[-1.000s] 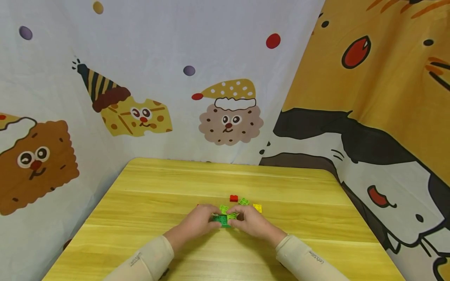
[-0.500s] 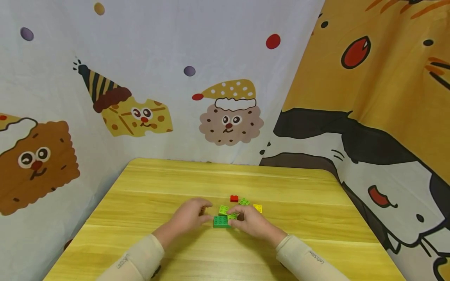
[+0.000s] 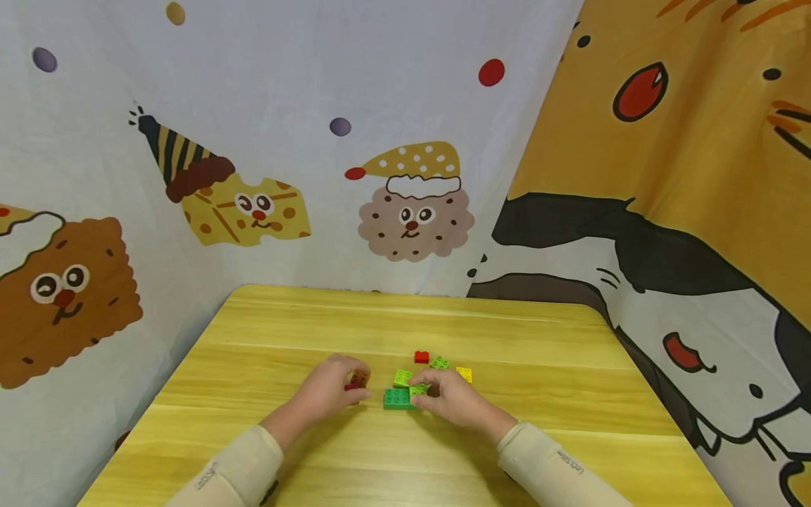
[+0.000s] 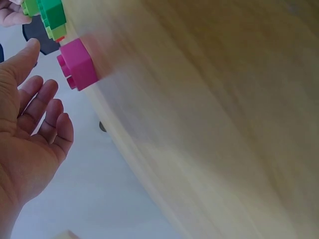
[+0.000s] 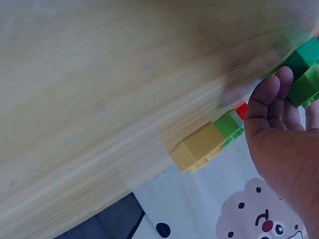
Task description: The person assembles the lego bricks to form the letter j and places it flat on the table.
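Note:
My left hand [image 3: 319, 391] is at a magenta-pink building brick [image 4: 79, 64], its fingers loosely bent and spread from the thumb. In the left wrist view a gap shows between those fingers and the brick, which rests on the table, studs toward the palm. Between thumb and fingers, my right hand [image 3: 455, 400] pinches a lime green brick [image 5: 305, 87] seated on the right end of a longer dark green brick [image 3: 396, 398]. The dark green brick's other studs are bare. Right behind it lies a second lime brick [image 3: 402, 378].
Beyond the right hand are a red brick [image 3: 421, 357], another lime brick [image 3: 440, 362] and a yellow brick [image 3: 464, 374]. All lie on a wooden table [image 3: 538, 366]. A cartoon-printed cloth [image 3: 285, 105] hangs behind its far edge.
My left hand has let go of the dark green brick's left side and moved left to the pink brick. The right hand has stayed in place on the lime brick.

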A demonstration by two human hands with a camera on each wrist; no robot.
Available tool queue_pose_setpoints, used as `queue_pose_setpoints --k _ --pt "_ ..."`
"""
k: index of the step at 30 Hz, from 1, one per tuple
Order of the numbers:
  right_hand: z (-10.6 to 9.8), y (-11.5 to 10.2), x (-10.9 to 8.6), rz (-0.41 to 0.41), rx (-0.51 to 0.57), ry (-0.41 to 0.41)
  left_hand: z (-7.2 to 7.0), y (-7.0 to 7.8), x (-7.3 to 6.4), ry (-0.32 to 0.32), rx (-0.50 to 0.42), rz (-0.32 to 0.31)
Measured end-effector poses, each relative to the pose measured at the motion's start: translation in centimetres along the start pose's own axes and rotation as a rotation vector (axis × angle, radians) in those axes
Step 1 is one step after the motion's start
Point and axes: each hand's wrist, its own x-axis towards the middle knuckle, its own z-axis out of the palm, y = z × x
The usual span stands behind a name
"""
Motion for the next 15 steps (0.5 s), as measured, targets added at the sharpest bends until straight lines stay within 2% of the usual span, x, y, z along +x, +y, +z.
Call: queue_pose_setpoints --k 10,15 --pt "0.0 0.1 0.0 -0.013 -0.015 0.0 -0.2 -0.7 -0.8 -0.018 0.013 -0.027" --pt "0.0 0.1 0.0 -0.015 -0.016 0.003 -0.1 -1.2 -1.1 -0.019 0.021 -0.075"
